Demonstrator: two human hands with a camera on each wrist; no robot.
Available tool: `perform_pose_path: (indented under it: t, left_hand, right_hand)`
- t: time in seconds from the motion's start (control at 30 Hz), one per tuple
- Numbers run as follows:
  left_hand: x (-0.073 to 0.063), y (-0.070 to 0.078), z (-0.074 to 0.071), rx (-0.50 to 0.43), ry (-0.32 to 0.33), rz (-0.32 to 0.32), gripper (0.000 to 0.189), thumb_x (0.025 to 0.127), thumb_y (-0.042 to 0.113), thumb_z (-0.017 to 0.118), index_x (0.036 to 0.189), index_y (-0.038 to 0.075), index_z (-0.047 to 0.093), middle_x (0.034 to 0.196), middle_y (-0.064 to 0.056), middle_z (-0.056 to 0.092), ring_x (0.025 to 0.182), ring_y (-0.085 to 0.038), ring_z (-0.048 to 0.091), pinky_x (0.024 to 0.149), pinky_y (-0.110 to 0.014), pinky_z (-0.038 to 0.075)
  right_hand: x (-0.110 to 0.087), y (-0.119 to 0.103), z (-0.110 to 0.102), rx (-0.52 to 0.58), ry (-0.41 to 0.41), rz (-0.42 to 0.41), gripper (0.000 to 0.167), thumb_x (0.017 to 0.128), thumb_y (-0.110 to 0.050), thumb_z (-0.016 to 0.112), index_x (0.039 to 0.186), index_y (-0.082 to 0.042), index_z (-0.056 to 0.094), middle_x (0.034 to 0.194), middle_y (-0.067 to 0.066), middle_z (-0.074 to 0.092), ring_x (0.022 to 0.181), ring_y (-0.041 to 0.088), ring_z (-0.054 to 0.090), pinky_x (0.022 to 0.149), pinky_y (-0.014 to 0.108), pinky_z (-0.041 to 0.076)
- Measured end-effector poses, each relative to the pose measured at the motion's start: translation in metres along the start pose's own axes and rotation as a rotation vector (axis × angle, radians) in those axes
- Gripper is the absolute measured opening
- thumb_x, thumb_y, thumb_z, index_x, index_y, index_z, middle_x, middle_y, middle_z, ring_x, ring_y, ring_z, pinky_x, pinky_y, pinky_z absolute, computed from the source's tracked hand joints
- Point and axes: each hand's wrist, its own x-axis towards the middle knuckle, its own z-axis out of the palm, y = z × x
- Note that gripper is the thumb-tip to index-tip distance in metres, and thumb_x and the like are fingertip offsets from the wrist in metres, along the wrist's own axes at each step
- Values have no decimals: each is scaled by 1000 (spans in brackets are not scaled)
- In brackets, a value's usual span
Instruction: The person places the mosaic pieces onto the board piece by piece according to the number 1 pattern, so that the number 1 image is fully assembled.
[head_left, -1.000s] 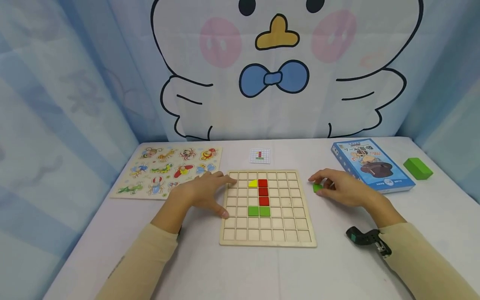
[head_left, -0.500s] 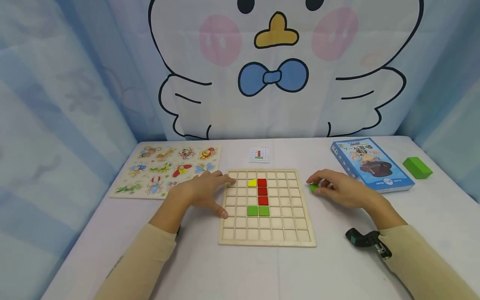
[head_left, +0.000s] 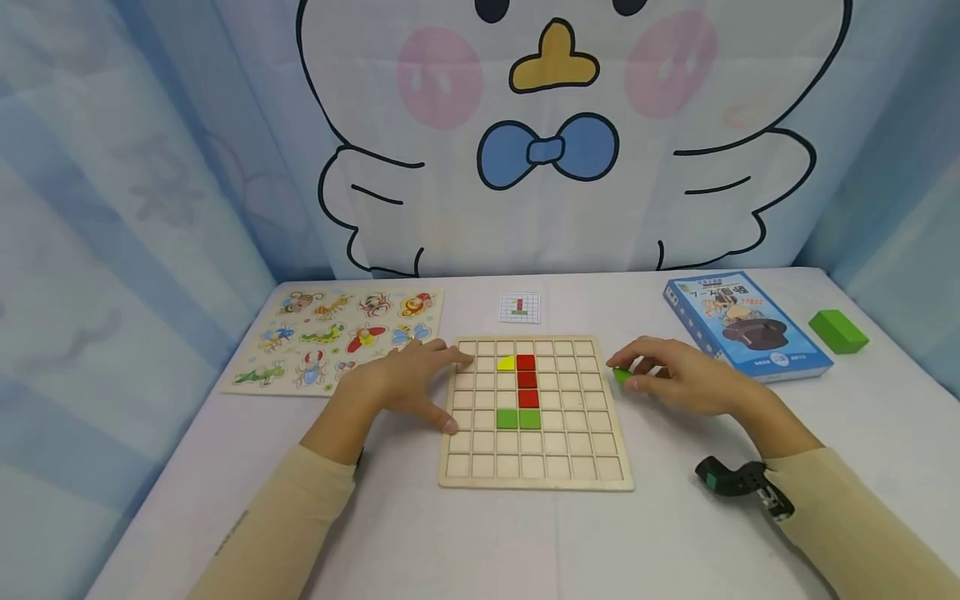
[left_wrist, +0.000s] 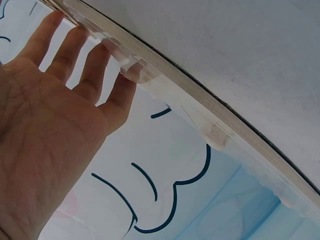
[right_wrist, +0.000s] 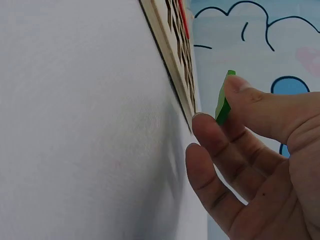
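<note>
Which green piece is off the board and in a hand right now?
The small green tile, pinched in the right hand beside the grid board; the other two green tiles sit in its cells.

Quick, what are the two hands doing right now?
Left hand: open, fingers flat on the left edge of the board.
Right hand: pinching a green tile beside the board.

Right hand [head_left: 686,379] pinches a green tile [head_left: 621,375]. Just left of that grip, pale wooden grid board [head_left: 570,433] carries one yellow tile [head_left: 506,363], three red tiles [head_left: 527,381], two green tiles [head_left: 518,418]. Right of the grip: blue printed box [head_left: 742,325], green block [head_left: 838,330]. Table [head_left: 480,533] white
</note>
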Motion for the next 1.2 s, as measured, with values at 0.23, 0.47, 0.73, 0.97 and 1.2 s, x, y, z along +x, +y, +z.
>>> perform_pose_path:
  t: [0.23, 0.47, 0.73, 0.97, 1.2]
  left_hand:
    - [0, -1, -2, 7, -7, 4, 99, 72, 61, 87, 156, 36, 41, 163, -3, 36, 149, -37, 33, 115, -64, 35]
    - [0, -4, -4, 16, -14, -6, 99, 72, 61, 87, 157, 38, 40, 166, -2, 32, 152, -39, 28, 116, -65, 32]
    - [1, -4, -1, 4, -23, -16, 100, 72, 62, 87, 157, 39, 39, 167, -1, 30, 153, -38, 25, 117, -66, 31]
    - [3, -1, 1, 9, -30, 1, 100, 73, 61, 87, 157, 38, 39, 165, -1, 34, 151, -38, 29, 116, -64, 33]
    - [1, -2, -2, 8, -25, 3, 99, 74, 59, 87, 157, 35, 39, 164, -3, 35, 151, -38, 30, 116, -65, 32]
  right_hand:
    - [2, -9, -3, 24, -8, -18, 29, 100, -14, 68, 129, -18, 66, 117, -5, 68, 103, 19, 64, 82, 29, 55]
    - [3, -21, -3, -6, 16, -42, 30, 100, -15, 69, 129, -15, 66, 118, -6, 68, 105, 19, 63, 86, 30, 56]
    - [4, -29, -7, -23, 26, -83, 29, 99, -14, 69, 128, -14, 67, 120, -1, 69, 104, 16, 64, 88, 30, 57]
    - [6, -30, -8, -3, 8, -101, 29, 99, -16, 70, 129, -15, 67, 124, 1, 68, 104, 16, 65, 88, 30, 56]
    - [11, -32, -4, 30, -14, -108, 30, 100, -16, 69, 129, -16, 66, 123, 1, 69, 105, 17, 64, 89, 31, 57]
